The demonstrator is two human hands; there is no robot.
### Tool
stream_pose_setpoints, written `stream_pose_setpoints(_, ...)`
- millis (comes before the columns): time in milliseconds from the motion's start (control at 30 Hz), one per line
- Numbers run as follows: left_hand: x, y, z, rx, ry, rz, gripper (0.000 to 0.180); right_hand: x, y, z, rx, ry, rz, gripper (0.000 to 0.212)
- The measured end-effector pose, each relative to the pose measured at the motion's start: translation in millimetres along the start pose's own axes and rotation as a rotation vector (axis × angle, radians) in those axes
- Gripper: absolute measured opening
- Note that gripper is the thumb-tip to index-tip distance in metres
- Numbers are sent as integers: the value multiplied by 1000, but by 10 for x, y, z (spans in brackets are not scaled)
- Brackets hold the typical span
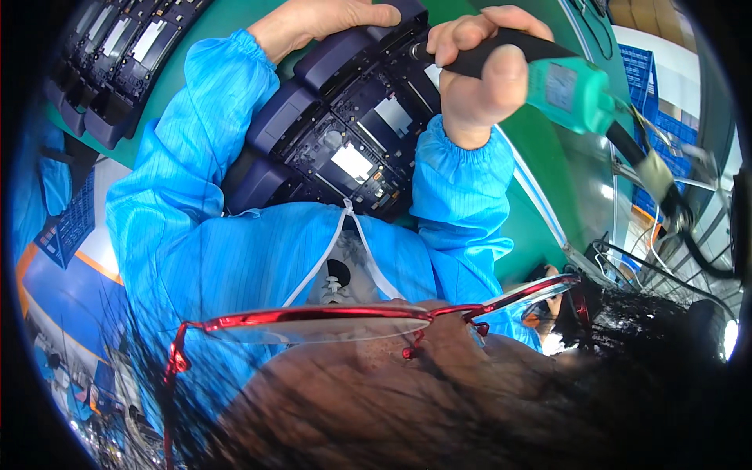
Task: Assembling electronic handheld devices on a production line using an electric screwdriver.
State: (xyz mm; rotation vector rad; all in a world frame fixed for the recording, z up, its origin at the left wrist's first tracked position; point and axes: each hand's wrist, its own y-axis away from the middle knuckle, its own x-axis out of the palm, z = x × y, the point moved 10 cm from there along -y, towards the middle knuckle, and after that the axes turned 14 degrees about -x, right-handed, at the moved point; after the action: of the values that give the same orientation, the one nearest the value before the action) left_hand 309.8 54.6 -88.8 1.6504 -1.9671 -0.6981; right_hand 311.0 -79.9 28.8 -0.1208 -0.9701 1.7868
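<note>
My right hand (486, 82) is wrapped around an electric screwdriver (568, 88) with a black grip and a green rear end. The tool lies nearly level, its metal tip pointing left at the dark plastic housings (270, 125). Whether the tip touches a screw I cannot tell. These purple-black housings stand side by side in front of me, with circuit boards (325, 145) and white labels inside. At the far end, my left hand (337, 17) grips the edge of a housing, one digit stretched over its top; the frame's upper edge cuts off part of this hand.
Another row of dark housings (117, 55) sits at the far left on the green work surface (176, 74). Blue crates (666, 145) are stacked at the right. A cable (627, 145) runs from the screwdriver toward the wires and metal frame there. A blue basket (66, 227) is at the left.
</note>
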Motion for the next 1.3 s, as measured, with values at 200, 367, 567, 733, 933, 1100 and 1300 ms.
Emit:
stream_pose_setpoints(200,-23,-12,-15,-22,-48,-42,27,-104,18,-157,53,-81,-31,46)
stream_pose_setpoints(367,-46,-37,15,-26,-54,-56,26,-19,57,-145,21,-2,12,45)
stream_pose_setpoints(567,-45,4,15,-67,-85,-73,27,-103,99,-208,81,-5,-63,45)
stream_pose_setpoints(733,0,-44,56,-40,-47,-20,27,-96,125,-216,38,-5,-31,45)
stream_pose_setpoints(933,-9,-35,38,-34,-44,-19,27,11,162,-216,4,52,29,47)
stream_pose_setpoints(1100,-84,-51,-24,-22,-116,-58,27,72,92,-278,61,62,44,46)
stream_pose_setpoints(1300,54,-47,32,198,37,52,32,46,161,-333,197,73,-7,32)
